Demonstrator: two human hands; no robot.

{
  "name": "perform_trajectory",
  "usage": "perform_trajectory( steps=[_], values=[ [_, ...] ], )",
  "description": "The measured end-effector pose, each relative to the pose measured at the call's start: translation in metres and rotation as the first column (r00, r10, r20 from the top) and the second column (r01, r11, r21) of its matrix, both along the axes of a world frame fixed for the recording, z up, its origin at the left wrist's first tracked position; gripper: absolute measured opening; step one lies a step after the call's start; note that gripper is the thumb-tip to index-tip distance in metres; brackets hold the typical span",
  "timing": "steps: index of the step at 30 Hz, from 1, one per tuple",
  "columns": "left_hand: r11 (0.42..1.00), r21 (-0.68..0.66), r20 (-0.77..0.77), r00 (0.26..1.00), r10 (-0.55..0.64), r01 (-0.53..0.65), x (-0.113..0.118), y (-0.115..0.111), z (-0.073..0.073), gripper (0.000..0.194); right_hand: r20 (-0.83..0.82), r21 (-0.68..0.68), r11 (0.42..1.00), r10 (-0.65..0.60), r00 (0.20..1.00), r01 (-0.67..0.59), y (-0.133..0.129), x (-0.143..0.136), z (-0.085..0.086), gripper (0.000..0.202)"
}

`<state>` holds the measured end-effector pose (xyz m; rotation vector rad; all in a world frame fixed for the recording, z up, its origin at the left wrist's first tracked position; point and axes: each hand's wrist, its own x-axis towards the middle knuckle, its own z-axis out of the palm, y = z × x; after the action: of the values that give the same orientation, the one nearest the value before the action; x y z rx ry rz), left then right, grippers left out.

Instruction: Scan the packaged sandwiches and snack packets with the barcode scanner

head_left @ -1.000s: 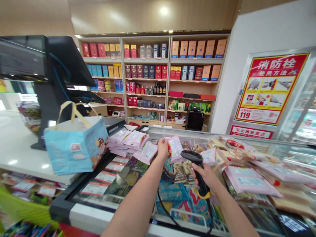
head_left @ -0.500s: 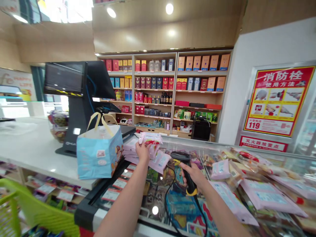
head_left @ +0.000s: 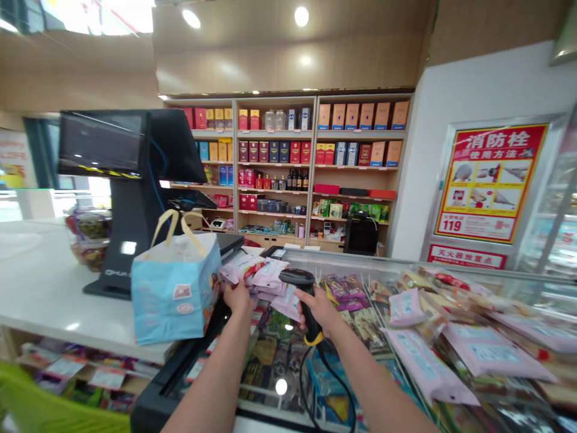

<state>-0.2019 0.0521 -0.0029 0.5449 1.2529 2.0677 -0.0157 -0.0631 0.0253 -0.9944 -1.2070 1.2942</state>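
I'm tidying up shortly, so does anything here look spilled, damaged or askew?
No spill or damage shows. The untidiest spot is right of the scanner: pink packets lie at mismatched angles among wrapped food, whereas the pile at the left hand is more closely stacked. It looks loosely heaped, nothing worse.

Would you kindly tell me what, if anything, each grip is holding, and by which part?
The right grip holds the black scanner by its handle. The left grip is at a pink packet; whether it holds it cannot be told.
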Motion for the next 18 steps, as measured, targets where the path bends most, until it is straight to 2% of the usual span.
perform_trajectory(
  steps=[5, 8, 10, 12, 13, 14, 15, 16, 18],
  values=[
    [0.999, -0.018, 0.122, 0.992, -0.038, 0.041, 0.021, -0.010, 0.005, 0.026, -0.008, 0.024, 1.000, 0.002, 1.000, -0.002, 0.000, 0.008, -0.002, 0.040],
    [0.968, 0.056, 0.074, 0.966, -0.249, 0.245, 0.052, -0.023, 0.008, 0.029, 0.012, 0.049, 0.998, -0.036, 0.999, 0.036, 0.000, 0.022, -0.006, 0.036],
    [0.894, 0.055, -0.040, 0.896, -0.442, 0.444, 0.080, -0.038, 0.008, 0.027, 0.035, 0.067, 0.996, -0.068, 0.997, 0.066, -0.003, 0.034, -0.008, 0.036],
    [0.761, -0.074, -0.170, 0.743, -0.647, 0.645, 0.110, -0.054, 0.007, 0.021, 0.057, 0.095, 0.991, -0.096, 0.994, 0.090, -0.008, 0.049, -0.010, 0.037],
    [0.659, -0.169, -0.217, 0.625, -0.750, 0.733, 0.126, -0.062, 0.005, 0.020, 0.072, 0.110, 0.989, -0.109, 0.991, 0.101, -0.011, 0.057, -0.011, 0.038],
    [0.532, -0.257, -0.245, 0.478, -0.844, 0.807, 0.141, -0.069, 0.003, 0.022, 0.092, 0.124, 0.986, -0.124, 0.988, 0.112, -0.014, 0.066, -0.012, 0.039],
    [0.410, -0.334, -0.249, 0.340, -0.907, 0.848, 0.157, -0.074, 0.001, 0.026, 0.111, 0.136, 0.982, -0.148, 0.983, 0.133, -0.017, 0.076, -0.014, 0.040],
    [0.314, -0.401, -0.231, 0.237, -0.944, 0.861, 0.171, -0.079, -0.002, 0.030, 0.128, 0.141, 0.978, -0.172, 0.977, 0.153, -0.020, 0.087, -0.016, 0.041],
    [0.177, -0.497, -0.160, 0.111, -0.981, 0.850, 0.199, -0.085, -0.007, 0.037, 0.139, 0.134, 0.968, -0.230, 0.963, 0.212, -0.027, 0.110, -0.022, 0.043]
  ],
)
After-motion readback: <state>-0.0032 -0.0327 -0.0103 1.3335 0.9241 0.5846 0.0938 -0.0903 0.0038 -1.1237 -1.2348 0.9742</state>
